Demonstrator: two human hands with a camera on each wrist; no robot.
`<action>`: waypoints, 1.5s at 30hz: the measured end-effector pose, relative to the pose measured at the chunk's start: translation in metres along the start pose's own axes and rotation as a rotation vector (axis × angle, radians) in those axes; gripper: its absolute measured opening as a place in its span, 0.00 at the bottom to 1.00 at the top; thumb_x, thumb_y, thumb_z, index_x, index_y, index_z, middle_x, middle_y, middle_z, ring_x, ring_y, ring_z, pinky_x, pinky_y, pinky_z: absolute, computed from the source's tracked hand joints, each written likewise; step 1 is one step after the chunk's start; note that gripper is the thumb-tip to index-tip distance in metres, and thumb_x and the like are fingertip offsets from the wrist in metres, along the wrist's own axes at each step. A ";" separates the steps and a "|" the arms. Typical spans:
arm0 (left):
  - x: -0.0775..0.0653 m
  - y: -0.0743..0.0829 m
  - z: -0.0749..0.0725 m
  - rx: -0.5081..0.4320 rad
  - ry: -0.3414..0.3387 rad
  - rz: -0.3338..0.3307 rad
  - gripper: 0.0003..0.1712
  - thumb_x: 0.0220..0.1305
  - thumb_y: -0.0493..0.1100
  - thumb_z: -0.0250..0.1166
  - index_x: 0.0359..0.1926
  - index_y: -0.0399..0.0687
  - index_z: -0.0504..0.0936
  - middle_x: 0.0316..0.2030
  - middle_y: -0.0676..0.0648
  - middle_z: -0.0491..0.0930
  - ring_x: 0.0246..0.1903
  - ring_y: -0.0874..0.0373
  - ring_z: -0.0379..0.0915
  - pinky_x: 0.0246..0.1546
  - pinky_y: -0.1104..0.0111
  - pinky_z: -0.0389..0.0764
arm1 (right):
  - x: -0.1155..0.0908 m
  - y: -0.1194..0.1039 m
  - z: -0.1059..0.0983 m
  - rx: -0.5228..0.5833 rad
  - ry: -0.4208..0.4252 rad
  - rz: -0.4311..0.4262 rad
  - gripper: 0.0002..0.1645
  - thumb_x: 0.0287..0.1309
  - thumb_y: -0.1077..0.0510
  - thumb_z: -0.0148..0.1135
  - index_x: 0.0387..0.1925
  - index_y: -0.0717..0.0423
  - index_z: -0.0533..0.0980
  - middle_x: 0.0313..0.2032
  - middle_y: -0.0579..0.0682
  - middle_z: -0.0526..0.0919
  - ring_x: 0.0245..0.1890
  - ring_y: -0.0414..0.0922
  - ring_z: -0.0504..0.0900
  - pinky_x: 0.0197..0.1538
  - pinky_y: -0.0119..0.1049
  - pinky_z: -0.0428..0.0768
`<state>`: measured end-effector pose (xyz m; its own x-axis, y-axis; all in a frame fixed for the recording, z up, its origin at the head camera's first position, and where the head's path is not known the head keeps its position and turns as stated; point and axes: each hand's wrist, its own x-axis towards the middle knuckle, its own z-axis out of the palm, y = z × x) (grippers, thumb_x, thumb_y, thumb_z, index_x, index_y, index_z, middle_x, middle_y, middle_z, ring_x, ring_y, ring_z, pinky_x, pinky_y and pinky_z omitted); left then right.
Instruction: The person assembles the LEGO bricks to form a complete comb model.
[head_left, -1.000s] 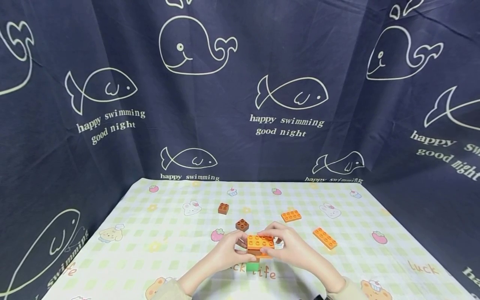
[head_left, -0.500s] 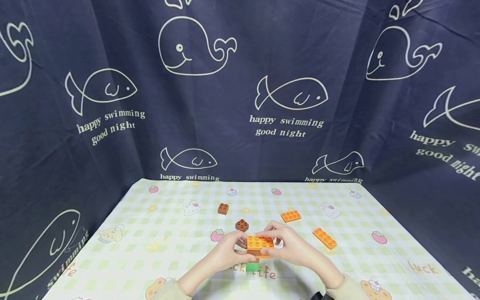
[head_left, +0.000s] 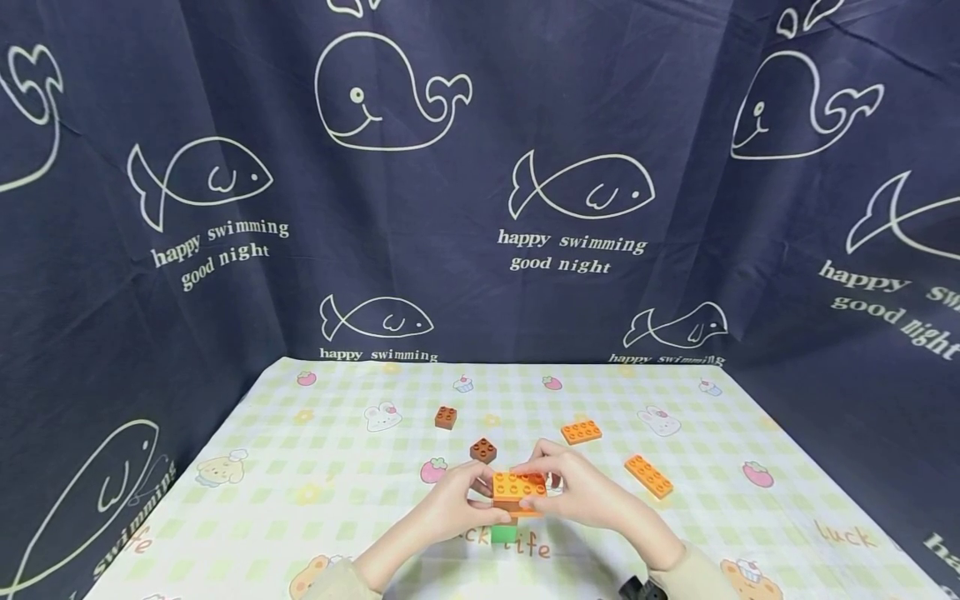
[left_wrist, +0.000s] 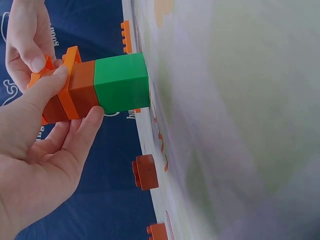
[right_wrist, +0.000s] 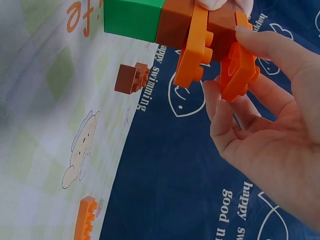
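Head view: the left hand (head_left: 457, 503) grips the block tower (head_left: 507, 503) at mid-height, apparently to steady it on its green base (head_left: 505, 534) upon the desk (head_left: 360, 508), while the right hand (head_left: 576, 492) pinches the top orange brick (head_left: 517, 487), seemingly for alignment.

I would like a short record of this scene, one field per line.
Tower from bottom: green block, lower brown block, lower orange block, upper brown block, top orange block
Left hand: holds the tower
Right hand: pinches top orange block
Loose: two brown blocks, two orange blocks
Table cover: checked cloth
Backdrop: dark blue cloth, whales and fish
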<state>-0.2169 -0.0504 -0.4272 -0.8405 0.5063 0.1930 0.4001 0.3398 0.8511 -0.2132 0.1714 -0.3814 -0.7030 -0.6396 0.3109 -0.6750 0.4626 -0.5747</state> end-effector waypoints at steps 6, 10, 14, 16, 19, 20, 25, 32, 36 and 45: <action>0.000 0.002 -0.001 -0.010 -0.003 -0.008 0.19 0.50 0.44 0.73 0.40 0.42 0.75 0.41 0.48 0.76 0.42 0.57 0.77 0.36 0.80 0.80 | 0.000 -0.003 -0.001 -0.036 -0.010 -0.002 0.20 0.48 0.61 0.67 0.47 0.55 0.81 0.30 0.42 0.69 0.32 0.35 0.68 0.32 0.31 0.75; 0.000 0.002 -0.002 -0.012 -0.002 -0.008 0.19 0.50 0.44 0.73 0.40 0.42 0.75 0.41 0.48 0.76 0.42 0.57 0.77 0.36 0.80 0.80 | 0.002 -0.006 -0.002 -0.049 -0.023 0.014 0.20 0.48 0.61 0.67 0.47 0.54 0.81 0.29 0.42 0.68 0.31 0.35 0.68 0.31 0.28 0.74; 0.000 0.001 -0.002 0.000 0.001 -0.002 0.20 0.50 0.44 0.73 0.40 0.43 0.76 0.41 0.49 0.77 0.42 0.57 0.77 0.36 0.81 0.80 | 0.004 -0.006 -0.002 -0.054 -0.030 0.024 0.20 0.47 0.61 0.68 0.46 0.54 0.81 0.28 0.43 0.67 0.29 0.33 0.65 0.29 0.26 0.72; 0.000 0.000 -0.002 0.011 0.003 0.002 0.20 0.50 0.45 0.73 0.40 0.43 0.76 0.41 0.49 0.77 0.42 0.57 0.77 0.36 0.81 0.80 | 0.004 -0.005 -0.002 -0.054 -0.035 0.028 0.20 0.47 0.61 0.68 0.46 0.54 0.81 0.28 0.43 0.66 0.29 0.32 0.64 0.29 0.24 0.71; 0.000 -0.001 -0.002 0.028 0.005 0.007 0.20 0.49 0.45 0.73 0.40 0.43 0.76 0.41 0.48 0.77 0.41 0.58 0.77 0.36 0.81 0.79 | 0.003 -0.005 -0.001 -0.052 -0.039 0.029 0.20 0.48 0.60 0.67 0.47 0.54 0.81 0.28 0.43 0.66 0.29 0.32 0.64 0.29 0.24 0.70; 0.000 -0.002 -0.002 0.030 0.005 0.007 0.20 0.49 0.45 0.73 0.40 0.43 0.76 0.41 0.48 0.77 0.41 0.58 0.77 0.36 0.81 0.79 | 0.003 -0.005 -0.001 -0.051 -0.038 0.029 0.20 0.48 0.60 0.67 0.47 0.54 0.81 0.28 0.43 0.66 0.29 0.32 0.64 0.29 0.24 0.70; 0.000 -0.003 -0.002 0.022 0.001 0.003 0.20 0.50 0.45 0.73 0.40 0.43 0.75 0.42 0.48 0.77 0.41 0.57 0.77 0.36 0.81 0.80 | 0.003 -0.004 -0.001 -0.049 -0.033 0.023 0.20 0.48 0.60 0.67 0.47 0.54 0.81 0.28 0.43 0.66 0.29 0.32 0.64 0.29 0.24 0.71; 0.000 -0.003 -0.003 0.040 -0.007 0.011 0.20 0.50 0.46 0.73 0.40 0.43 0.75 0.41 0.48 0.78 0.41 0.58 0.78 0.36 0.81 0.79 | 0.003 -0.001 0.002 -0.032 -0.031 0.017 0.20 0.47 0.60 0.67 0.46 0.53 0.80 0.28 0.43 0.66 0.30 0.38 0.68 0.30 0.28 0.74; 0.000 -0.004 -0.003 0.035 -0.010 0.005 0.20 0.50 0.46 0.73 0.40 0.43 0.75 0.41 0.48 0.78 0.41 0.58 0.78 0.36 0.81 0.79 | 0.003 0.003 0.004 -0.034 -0.029 0.014 0.20 0.46 0.60 0.67 0.45 0.51 0.80 0.29 0.42 0.67 0.31 0.41 0.70 0.31 0.31 0.76; 0.000 -0.003 -0.002 0.026 -0.017 0.002 0.20 0.50 0.46 0.73 0.40 0.43 0.75 0.41 0.48 0.78 0.41 0.59 0.78 0.36 0.81 0.80 | 0.000 0.010 0.005 -0.050 -0.024 -0.016 0.19 0.47 0.57 0.67 0.45 0.46 0.78 0.35 0.37 0.72 0.32 0.32 0.68 0.31 0.32 0.76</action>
<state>-0.2185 -0.0532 -0.4293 -0.8336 0.5199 0.1864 0.4113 0.3591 0.8378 -0.2188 0.1730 -0.3914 -0.6870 -0.6615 0.3006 -0.6968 0.4824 -0.5308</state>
